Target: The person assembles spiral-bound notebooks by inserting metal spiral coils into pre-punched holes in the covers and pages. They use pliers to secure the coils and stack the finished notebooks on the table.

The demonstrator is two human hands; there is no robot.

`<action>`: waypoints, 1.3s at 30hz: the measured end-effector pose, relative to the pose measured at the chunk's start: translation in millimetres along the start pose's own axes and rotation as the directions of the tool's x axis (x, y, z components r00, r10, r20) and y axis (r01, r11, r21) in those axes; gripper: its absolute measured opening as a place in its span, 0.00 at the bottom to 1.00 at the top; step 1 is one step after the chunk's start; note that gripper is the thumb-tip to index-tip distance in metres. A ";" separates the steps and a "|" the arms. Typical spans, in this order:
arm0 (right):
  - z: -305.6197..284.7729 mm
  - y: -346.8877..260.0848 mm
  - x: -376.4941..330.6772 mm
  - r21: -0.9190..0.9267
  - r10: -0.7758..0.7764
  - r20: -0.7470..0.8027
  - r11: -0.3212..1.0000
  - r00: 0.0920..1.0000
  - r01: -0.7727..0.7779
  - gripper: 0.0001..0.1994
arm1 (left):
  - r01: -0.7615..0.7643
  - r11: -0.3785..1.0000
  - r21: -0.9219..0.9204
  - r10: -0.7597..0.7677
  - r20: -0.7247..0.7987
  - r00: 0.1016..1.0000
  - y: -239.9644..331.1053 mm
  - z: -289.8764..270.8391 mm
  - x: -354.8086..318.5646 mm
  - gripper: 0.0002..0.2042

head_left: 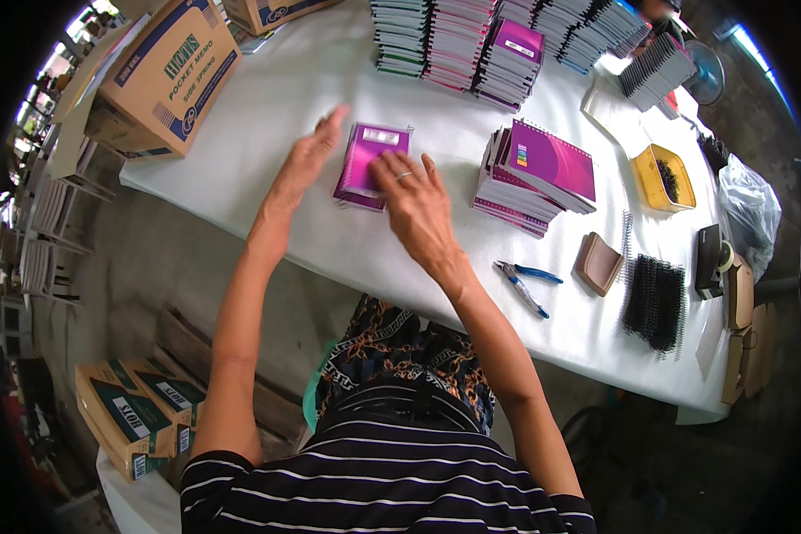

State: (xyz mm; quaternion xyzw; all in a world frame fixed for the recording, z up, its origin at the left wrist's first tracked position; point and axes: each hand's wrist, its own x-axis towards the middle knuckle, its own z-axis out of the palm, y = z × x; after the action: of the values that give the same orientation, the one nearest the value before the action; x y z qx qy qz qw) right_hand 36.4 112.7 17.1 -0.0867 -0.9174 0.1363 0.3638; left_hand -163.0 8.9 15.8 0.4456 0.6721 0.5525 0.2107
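A small stack of purple notebooks [370, 166] with glossy covers and wire spiral binding lies on the white cloth-covered table [329, 80], left of centre. The right hand [416, 203] rests flat on the stack's near right corner, fingers spread. The left hand [307, 160] hovers open beside its left edge, fingers straight. To the right sit a taller purple stack [534, 178] and blue-handled pliers [523, 283].

The small stack of spiral-bound paper notebooks [370, 165] has magenta-purple covers with a white label, and lies on a white cloth-covered table [329, 80]. The metal pliers [523, 283] have blue handles, the shallow plastic tray [662, 177] is yellow, and the bundle of wire binding coils [654, 301] is black. The person's knit shirt [392, 481] carries black and white stripes.
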 end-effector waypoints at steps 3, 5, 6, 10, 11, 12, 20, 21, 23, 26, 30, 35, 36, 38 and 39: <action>-1.5 -10.0 -8.0 -0.033 -0.042 0.138 0.998 0.990 0.047 0.15 | -0.041 0.794 0.607 -0.077 0.167 0.983 -70.3 -9.3 -6.4 0.21; -58.1 9.5 -15.2 -0.010 0.108 -0.046 0.994 0.993 -0.109 0.16 | -0.035 0.744 0.667 -0.066 0.125 0.990 -59.0 14.1 -13.5 0.20; -86.0 30.1 -21.8 0.062 0.208 -0.147 0.978 0.967 -0.201 0.17 | -0.042 0.742 0.669 -0.043 0.110 0.993 -56.5 14.1 -15.9 0.20; -163.5 102.1 -20.2 -0.308 0.605 -0.370 0.636 0.705 -0.707 0.28 | 0.012 0.634 0.773 -0.118 0.081 0.990 -34.9 23.0 -9.6 0.21; -176.4 133.7 -30.2 -0.325 0.696 -0.261 0.589 0.669 -0.740 0.32 | -0.034 0.613 0.790 -0.025 0.062 0.998 -23.1 31.3 -5.9 0.21; -180.6 139.4 -28.1 -0.087 0.811 -0.113 0.568 0.575 -0.818 0.31 | -0.060 0.582 0.811 0.059 0.031 0.998 -14.2 37.4 -6.3 0.21; -201.7 137.7 -26.2 0.350 0.837 0.041 0.500 0.546 -0.792 0.20 | -0.203 0.875 0.439 0.238 -0.026 0.971 55.7 99.7 -5.6 0.28; -203.7 132.4 -27.1 0.354 0.827 -0.005 0.528 0.563 -0.772 0.19 | -0.193 0.927 0.323 0.219 -0.044 0.975 66.1 106.5 -9.1 0.30; -203.1 101.4 -36.7 0.504 0.830 -0.021 0.489 0.557 -0.711 0.11 | -0.148 0.987 0.066 0.146 0.035 0.989 90.0 114.7 -20.2 0.41; -171.5 46.8 -64.4 0.707 0.757 -0.020 0.473 0.654 -0.526 0.06 | -0.069 0.931 -0.358 0.122 0.127 0.984 102.9 120.1 -43.0 0.45; -92.3 15.7 -129.3 0.640 0.684 0.074 0.525 0.726 -0.560 0.07 | 0.105 0.847 -0.521 0.044 0.267 0.963 55.2 123.3 -73.7 0.45; -80.6 5.7 -135.5 0.566 0.620 0.206 0.556 0.757 -0.609 0.12 | 0.061 0.857 -0.512 0.081 0.250 0.965 45.7 125.8 -90.1 0.45; -83.9 2.5 -132.8 0.546 0.618 0.216 0.565 0.756 -0.618 0.13 | 0.074 0.870 -0.488 0.070 0.271 0.960 44.6 125.8 -91.3 0.45; -79.7 4.4 -133.2 0.530 0.611 0.235 0.571 0.756 -0.626 0.14 | 0.086 0.895 -0.438 0.058 0.305 0.951 43.7 125.1 -90.5 0.45; -79.7 3.9 -133.1 0.521 0.614 0.250 0.567 0.749 -0.639 0.14 | 0.011 0.923 -0.385 0.089 0.240 0.967 40.0 126.6 -92.8 0.45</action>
State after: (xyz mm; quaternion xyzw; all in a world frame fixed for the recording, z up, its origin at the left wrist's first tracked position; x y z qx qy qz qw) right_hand 187.6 96.9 -14.2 -0.2885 -0.7473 0.5285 0.2810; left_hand -2.4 1.7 -4.4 0.4760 0.5097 0.6158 0.3666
